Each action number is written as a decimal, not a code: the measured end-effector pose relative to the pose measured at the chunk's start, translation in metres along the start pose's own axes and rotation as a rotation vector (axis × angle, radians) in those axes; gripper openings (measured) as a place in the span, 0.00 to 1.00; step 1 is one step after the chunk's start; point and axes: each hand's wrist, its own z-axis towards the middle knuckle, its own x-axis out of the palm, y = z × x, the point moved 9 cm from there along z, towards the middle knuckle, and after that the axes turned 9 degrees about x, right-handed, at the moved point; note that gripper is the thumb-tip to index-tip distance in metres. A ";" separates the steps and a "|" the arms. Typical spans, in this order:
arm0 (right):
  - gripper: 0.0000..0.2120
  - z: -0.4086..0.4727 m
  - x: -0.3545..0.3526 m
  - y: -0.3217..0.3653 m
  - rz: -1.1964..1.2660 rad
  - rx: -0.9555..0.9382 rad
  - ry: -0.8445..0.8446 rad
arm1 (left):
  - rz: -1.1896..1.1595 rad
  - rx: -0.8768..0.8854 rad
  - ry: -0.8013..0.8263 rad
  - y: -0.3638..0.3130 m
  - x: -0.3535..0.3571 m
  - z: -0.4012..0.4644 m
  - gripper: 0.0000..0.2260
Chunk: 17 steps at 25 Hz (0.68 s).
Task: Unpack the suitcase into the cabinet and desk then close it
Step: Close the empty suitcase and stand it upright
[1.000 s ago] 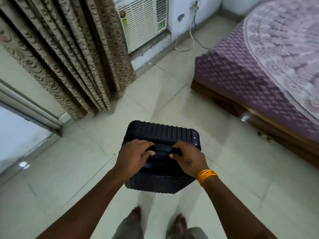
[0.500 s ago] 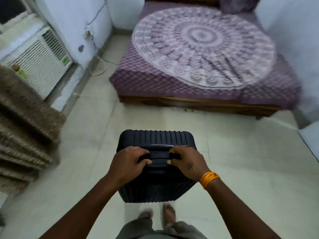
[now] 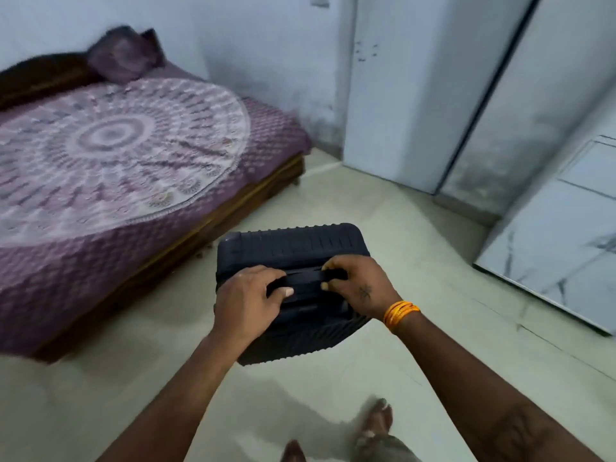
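A: Where is the suitcase (image 3: 293,251)?

B: It hangs above the pale tiled floor (image 3: 383,211), just in front of the person, with its ridged dark shell closed. The view looks down on its top edge, where the handle (image 3: 303,278) runs across.

A: Who has hold of it?

B: Both hands. The left hand (image 3: 248,300) curls round the left end of the handle, thumb tip showing on the near side. The right hand (image 3: 358,285) wraps the right end in the same way, fingers over the far side and thumb pressed against the near side. Each grip is clenched on the handle.

A: Anything on the arms?

B: A stack of orange bangles (image 3: 400,311) sits on the right wrist, and a small dark mark shows on the back of that hand.

A: What lies around the case?

B: To the left stands a low bed (image 3: 260,135) with a purple cover and a round patterned spread, a dark pillow (image 3: 125,55) at its far end. The bed is near the case but apart from it. To the right is a white cabinet (image 3: 416,111) against the wall, and nearer, a pale marbled panel (image 3: 550,245) at the right edge. The person's bare feet (image 3: 376,418) show below the case, blurred.
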 end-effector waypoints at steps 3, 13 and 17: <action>0.13 -0.033 -0.080 -0.062 0.041 0.095 -0.157 | -0.039 0.153 -0.002 -0.091 0.022 0.040 0.14; 0.14 -0.220 -0.327 -0.350 0.034 0.441 -0.497 | -0.306 0.498 0.221 -0.475 0.188 0.092 0.14; 0.15 -0.310 -0.403 -0.461 0.037 0.622 -0.597 | -0.392 0.634 0.359 -0.629 0.257 0.084 0.14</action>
